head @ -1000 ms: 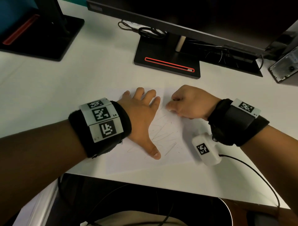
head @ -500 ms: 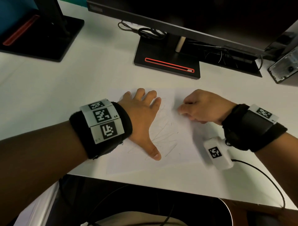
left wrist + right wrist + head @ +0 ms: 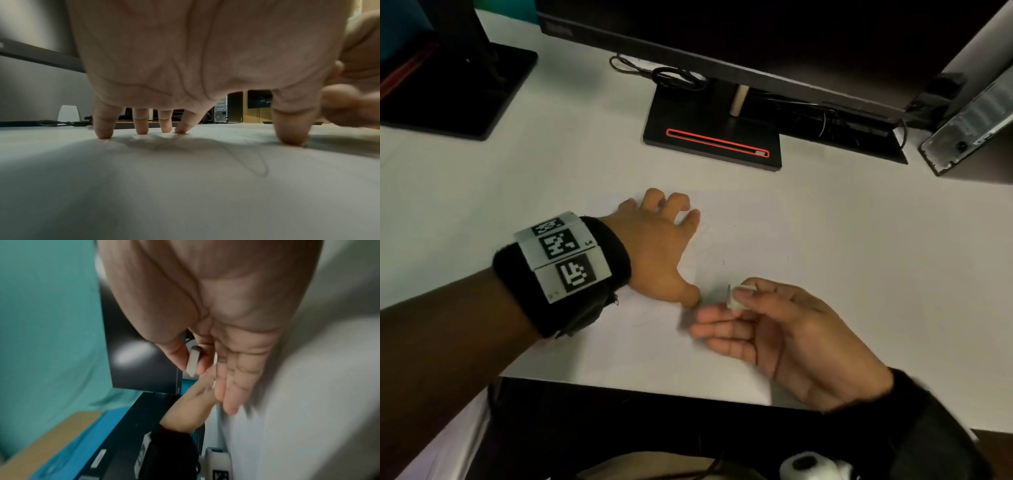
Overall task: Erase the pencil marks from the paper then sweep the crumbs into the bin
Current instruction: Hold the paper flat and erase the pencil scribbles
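A white sheet of paper [image 3: 726, 346] lies on the desk with faint pencil scribbles [image 3: 705, 240]; the marks also show as thin curved lines on the paper [image 3: 252, 162]. My left hand [image 3: 657, 246] presses on the sheet with spread fingertips [image 3: 102, 131] and thumb. My right hand [image 3: 774, 325] is turned palm up, just right of the left thumb, near the desk's front edge. It pinches a small white eraser [image 3: 736, 296] between thumb and forefinger; the eraser [image 3: 193, 361] is lifted off the paper, the other fingers straight and blurred. No bin is visible.
A monitor stand [image 3: 712, 137] with a red slot stands behind the paper, with cables [image 3: 671, 77] beside it. A second monitor base [image 3: 458, 89] is at the far left, a small computer case [image 3: 976, 126] at the far right. The desk's front edge [image 3: 619, 383] is close.
My right hand has left the upper part of the sheet, moved toward me and turned palm up, so the eraser shows. My left hand stays on the paper, its fingers now arched.
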### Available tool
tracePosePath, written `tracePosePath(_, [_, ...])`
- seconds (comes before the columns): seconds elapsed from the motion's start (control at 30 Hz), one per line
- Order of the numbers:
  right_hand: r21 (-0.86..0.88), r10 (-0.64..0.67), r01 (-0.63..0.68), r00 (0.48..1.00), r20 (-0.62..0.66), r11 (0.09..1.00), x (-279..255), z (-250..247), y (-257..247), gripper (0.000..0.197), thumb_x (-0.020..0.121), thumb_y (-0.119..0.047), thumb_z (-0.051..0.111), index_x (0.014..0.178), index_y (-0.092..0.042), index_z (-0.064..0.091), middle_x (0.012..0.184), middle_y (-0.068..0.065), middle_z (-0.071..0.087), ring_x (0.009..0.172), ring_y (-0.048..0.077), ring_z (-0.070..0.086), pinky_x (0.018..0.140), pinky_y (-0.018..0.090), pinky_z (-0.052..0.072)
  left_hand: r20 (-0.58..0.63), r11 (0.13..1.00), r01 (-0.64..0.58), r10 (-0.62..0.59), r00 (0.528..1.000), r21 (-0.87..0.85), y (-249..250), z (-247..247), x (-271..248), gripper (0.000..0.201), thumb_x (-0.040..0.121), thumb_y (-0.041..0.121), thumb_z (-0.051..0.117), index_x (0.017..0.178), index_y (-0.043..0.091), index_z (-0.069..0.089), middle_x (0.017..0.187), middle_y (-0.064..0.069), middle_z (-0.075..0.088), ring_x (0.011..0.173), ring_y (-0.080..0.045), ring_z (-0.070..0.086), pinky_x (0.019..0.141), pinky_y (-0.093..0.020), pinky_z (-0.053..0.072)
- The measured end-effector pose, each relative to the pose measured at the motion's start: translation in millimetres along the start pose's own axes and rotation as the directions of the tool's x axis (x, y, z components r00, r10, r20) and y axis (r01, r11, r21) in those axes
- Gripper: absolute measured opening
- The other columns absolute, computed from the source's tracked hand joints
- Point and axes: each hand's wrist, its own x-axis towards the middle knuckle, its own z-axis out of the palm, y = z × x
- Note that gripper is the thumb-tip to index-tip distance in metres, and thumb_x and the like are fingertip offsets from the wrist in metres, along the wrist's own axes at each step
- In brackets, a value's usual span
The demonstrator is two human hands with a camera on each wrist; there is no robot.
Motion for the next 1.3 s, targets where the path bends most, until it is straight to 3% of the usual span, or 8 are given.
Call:
tracePosePath(0.13, [0.196, 0.002, 0.026, 0.989, -0.145, 0.980, 14, -31, -11, 0.015, 0.092, -0.016, 0.058, 0.081, -0.006, 0.056, 0.123, 0.037, 0.064, 0.108, 0.043, 0.071, 0.091, 0.046, 0.058, -0.012, 1.000, 0.004, -0.004, 1.000, -0.010, 2, -1, 0, 0.105, 0.081, 0.073, 0.050, 0.158, 0.017, 0.004, 0.160, 0.004, -0.001, 0.147, -0.029, 0.004, 0.118, -0.048, 0.024])
tracePosePath(0.23, [0.172, -0.250, 0.375, 0.833, -0.493, 0.911, 13, -53, -36, 0.014, 0.099, -0.013, 0.054, 0.086, -0.009, 0.059, 0.127, 0.033, 0.064, 0.107, 0.037, 0.072, 0.091, 0.042, 0.060, -0.004, 0.999, 0.005, -0.005, 1.000, -0.036, 1, -2, 0, 0.106, 0.080, 0.071, 0.053, 0.158, 0.018, 0.004, 0.159, 0.006, -0.001, 0.147, -0.029, 0.002, 0.119, -0.049, 0.022])
tracePosePath(0.5, [0.195, 0.042, -0.031, 0.998, -0.050, 0.980, 10, -5, 6, 0.009, 0.094, -0.016, 0.057, 0.093, -0.007, 0.054, 0.115, 0.034, 0.069, 0.104, 0.041, 0.072, 0.093, 0.046, 0.056, -0.028, 0.999, 0.001, -0.003, 1.000, -0.046, 0, -1, 1, 0.087, 0.088, 0.063, 0.039, 0.157, 0.020, 0.011, 0.158, 0.003, 0.003, 0.145, -0.028, 0.007, 0.117, -0.047, 0.023])
tracePosePath(0.73, [0.297, -0.282, 0.498, 0.788, -0.547, 0.815, 20, -67, -49, 0.015, 0.099, -0.012, 0.054, 0.084, -0.010, 0.057, 0.098, 0.019, 0.069, 0.085, 0.031, 0.074, 0.076, 0.035, 0.063, -0.068, 1.000, 0.002, -0.003, 0.998, -0.021, 0, -3, 3, 0.070, 0.099, 0.047, 0.038, 0.158, 0.021, 0.011, 0.159, 0.003, 0.008, 0.145, -0.029, 0.011, 0.115, -0.049, 0.028])
tracePosePath(0.93, [0.278, 0.016, -0.009, 1.000, -0.025, 0.961, 20, -18, 0, 0.025, 0.096, -0.017, 0.055, 0.114, 0.001, 0.057, 0.114, 0.032, 0.070, 0.099, 0.040, 0.073, 0.083, 0.042, 0.063, -0.125, 0.997, -0.008, 0.000, 0.992, -0.070, -3, 0, 3, 0.070, 0.098, 0.045, 0.042, 0.157, 0.022, 0.014, 0.158, 0.003, 0.008, 0.143, -0.029, 0.011, 0.113, -0.046, 0.029])
tracePosePath(1.03, [0.281, -0.020, 0.069, 0.985, -0.173, 0.957, 31, -32, -12, 0.014, 0.088, -0.014, 0.059, 0.093, -0.002, 0.061, 0.104, 0.026, 0.073, 0.094, 0.035, 0.074, 0.083, 0.038, 0.061, -0.139, 0.994, 0.035, -0.050, 0.989, -0.106, -3, 0, 1, 0.072, 0.098, 0.047, 0.045, 0.157, 0.020, 0.015, 0.160, -0.003, 0.000, 0.147, -0.030, 0.000, 0.115, -0.045, 0.030])
tracePosePath(1.17, [0.252, -0.232, 0.435, 0.790, -0.567, 0.865, 24, -77, -47, 0.016, 0.099, -0.014, 0.054, 0.083, -0.011, 0.054, 0.107, 0.023, 0.066, 0.098, 0.035, 0.074, 0.093, 0.040, 0.058, -0.114, 0.990, 0.048, -0.063, 0.991, -0.133, -3, 1, 3, 0.074, 0.098, 0.048, 0.044, 0.159, 0.020, 0.013, 0.160, -0.007, 0.006, 0.148, -0.029, 0.005, 0.116, -0.045, 0.032])
tracePosePath(1.3, [0.323, -0.158, 0.281, 0.920, -0.359, 0.904, 22, -41, -31, 0.012, 0.101, -0.014, 0.051, 0.104, -0.004, 0.056, 0.102, 0.027, 0.070, 0.091, 0.037, 0.073, 0.079, 0.038, 0.062, -0.135, 0.987, 0.056, -0.077, 0.988, -0.154, -5, 0, 5, 0.059, 0.101, 0.038, 0.043, 0.154, 0.018, 0.027, 0.155, -0.005, 0.018, 0.141, -0.028, 0.017, 0.102, -0.042, 0.044])
